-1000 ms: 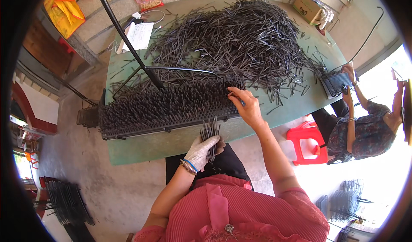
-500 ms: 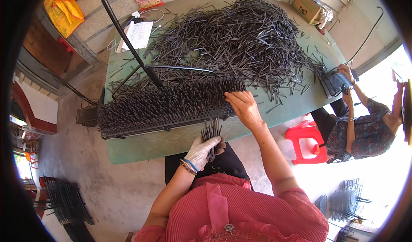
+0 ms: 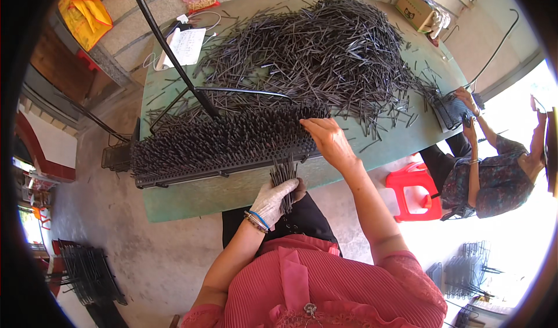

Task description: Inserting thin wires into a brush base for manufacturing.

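Note:
Wearing a white glove, my left hand (image 3: 272, 203) is closed round a bundle of thin dark sticks (image 3: 283, 177), held upright just off the table's near edge. My bare right hand (image 3: 330, 139) is above the right end of a long black perforated rack (image 3: 232, 169), its thumb and fingers pinched together. Whatever lies between those fingertips is too small to make out. Dense rows of upright dark sticks (image 3: 209, 142) fill most of the rack. Behind it, a big heap of loose dark sticks (image 3: 331, 49) is spread over the green table (image 3: 186, 203).
A black metal bar (image 3: 168, 52) rises from the rack, leaning left. A notebook (image 3: 187, 46) with a cable lies at the back left, a cardboard box (image 3: 415, 9) at the back right. At right a co-worker's hand (image 3: 467, 99) works on a smaller rack, near a red stool (image 3: 407, 197).
My right hand has shifted slightly left and up along the rack's right end. The left hand still grips its bundle, which has tilted a little and shifted slightly left.

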Motion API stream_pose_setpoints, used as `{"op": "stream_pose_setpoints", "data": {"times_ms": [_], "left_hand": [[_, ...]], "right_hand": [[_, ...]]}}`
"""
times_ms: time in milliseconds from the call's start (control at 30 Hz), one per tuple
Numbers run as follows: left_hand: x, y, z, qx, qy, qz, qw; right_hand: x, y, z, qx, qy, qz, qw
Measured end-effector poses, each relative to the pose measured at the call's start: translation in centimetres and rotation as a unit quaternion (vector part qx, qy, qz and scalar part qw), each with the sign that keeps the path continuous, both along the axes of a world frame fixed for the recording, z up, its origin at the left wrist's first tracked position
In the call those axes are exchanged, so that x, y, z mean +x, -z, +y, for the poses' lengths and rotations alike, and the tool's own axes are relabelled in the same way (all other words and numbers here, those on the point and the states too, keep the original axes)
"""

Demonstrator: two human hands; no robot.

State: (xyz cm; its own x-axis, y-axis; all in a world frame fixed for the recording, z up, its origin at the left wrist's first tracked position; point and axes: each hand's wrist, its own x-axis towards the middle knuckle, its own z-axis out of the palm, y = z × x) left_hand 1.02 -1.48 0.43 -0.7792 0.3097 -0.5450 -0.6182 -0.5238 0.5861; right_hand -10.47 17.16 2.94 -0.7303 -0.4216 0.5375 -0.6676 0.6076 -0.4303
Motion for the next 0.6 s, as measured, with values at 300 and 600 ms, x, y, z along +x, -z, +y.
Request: {"op": "stream_pose_setpoints", "data": {"times_ms": [300,600], "left_hand": [[0.1,-0.5,-0.1,-0.001,-0.008,-0.001,1.000],[-0.1,-0.9,0.7,-0.007,0.001,0.058,0.998]], "right_hand": [[2.6,-1.0,-0.9,-0.067,0.086,0.011,0.994],[6.2,0.9,-0.9,-0.215,0.021,-0.385,0.897]]}}
